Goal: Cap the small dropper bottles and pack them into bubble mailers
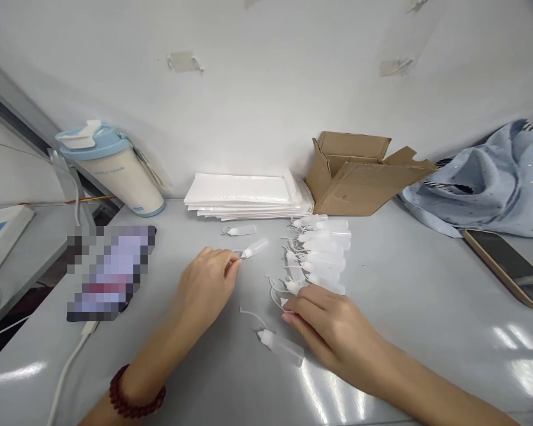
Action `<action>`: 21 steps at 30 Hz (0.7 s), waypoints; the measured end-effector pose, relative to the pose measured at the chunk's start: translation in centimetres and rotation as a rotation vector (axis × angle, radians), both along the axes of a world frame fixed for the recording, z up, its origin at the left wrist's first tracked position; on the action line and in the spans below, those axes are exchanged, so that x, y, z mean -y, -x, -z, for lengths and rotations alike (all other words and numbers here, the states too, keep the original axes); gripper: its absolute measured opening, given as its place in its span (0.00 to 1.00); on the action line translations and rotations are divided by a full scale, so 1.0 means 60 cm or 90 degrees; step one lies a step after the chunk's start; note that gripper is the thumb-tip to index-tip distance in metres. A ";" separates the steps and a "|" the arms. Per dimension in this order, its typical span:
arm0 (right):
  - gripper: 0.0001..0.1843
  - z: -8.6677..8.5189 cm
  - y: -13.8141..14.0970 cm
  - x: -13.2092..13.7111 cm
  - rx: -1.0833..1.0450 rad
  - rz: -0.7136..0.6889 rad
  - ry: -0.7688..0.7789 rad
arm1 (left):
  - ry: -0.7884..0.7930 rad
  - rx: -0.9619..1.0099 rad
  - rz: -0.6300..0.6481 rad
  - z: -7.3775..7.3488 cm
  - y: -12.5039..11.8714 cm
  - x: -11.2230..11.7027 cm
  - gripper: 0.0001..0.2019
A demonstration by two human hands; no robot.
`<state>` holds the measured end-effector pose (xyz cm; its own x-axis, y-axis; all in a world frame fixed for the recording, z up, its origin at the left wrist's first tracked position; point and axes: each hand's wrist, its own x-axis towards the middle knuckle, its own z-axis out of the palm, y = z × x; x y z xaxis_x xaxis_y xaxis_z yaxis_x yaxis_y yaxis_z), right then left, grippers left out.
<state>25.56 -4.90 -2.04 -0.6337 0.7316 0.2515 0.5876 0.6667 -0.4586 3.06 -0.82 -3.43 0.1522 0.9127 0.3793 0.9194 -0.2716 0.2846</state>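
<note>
My left hand [208, 281] pinches the nozzle end of a small translucent dropper bottle [256, 247], whose body points up and to the right. Just behind it another dropper bottle [242, 231] lies flat on the table. My right hand [331, 322] has its thumb and fingers closed around a dropper bottle with a white tip [284, 302]; the bottle's body is hidden under the hand. Beyond that hand is a pile of similar bottles [326, 257] with thin strings or tubes at their tips. One loose dropper bottle [282, 348] lies in front, between my forearms.
A stack of white padded envelopes [244, 192] and an open cardboard box [364, 183] stand by the wall. On the left are a tumbler [119, 171] and a blurred phone [115, 272] on a cable. To the right are a phone [510, 263] and blue cloth [493, 183].
</note>
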 end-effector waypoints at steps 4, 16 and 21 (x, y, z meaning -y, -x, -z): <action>0.15 -0.001 -0.001 -0.003 -0.007 0.012 -0.038 | 0.037 -0.010 -0.042 -0.001 -0.006 -0.003 0.08; 0.13 -0.001 -0.006 -0.015 -0.002 0.078 -0.044 | 0.076 0.022 -0.096 0.001 -0.003 -0.015 0.11; 0.09 -0.007 -0.017 -0.027 0.053 0.144 0.017 | 0.084 0.046 0.015 0.000 -0.010 -0.005 0.10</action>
